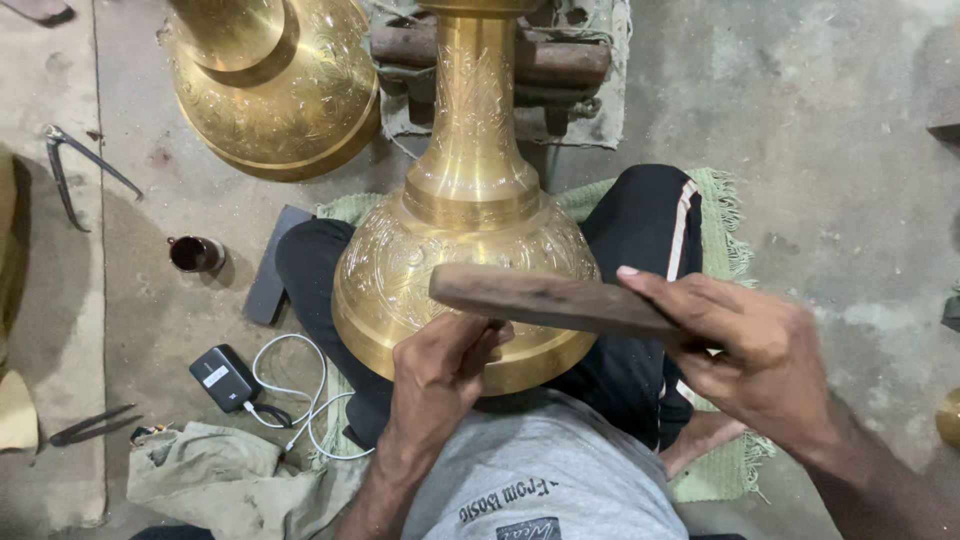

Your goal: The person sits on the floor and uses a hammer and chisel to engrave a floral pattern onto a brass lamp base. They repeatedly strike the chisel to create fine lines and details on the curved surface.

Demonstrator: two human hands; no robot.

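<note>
head cam looks down at our lap. we sit cross-legged on a green mat (722, 470) on the concrete floor (830, 150), one engraved brass vase (465, 250) lying between our knees, its neck pointing toward the floor's far edge. our right hand (750, 350) is closed round a flat wooden stick (555, 298), held across the vase belly. our left hand (440, 375) is curled tight at the vase's lower belly, pinching sth small; can't tell what. 2nd brass vessel (270, 80) far left, top cut off by frame. near left: 1 small black box (225, 378) w/ a white label, white cable (300, 400), 1 dark cup (195, 254), 1 black slab (272, 265), grey cloth (220, 470). 2 metal tools (75, 170) along the left edge.
</note>
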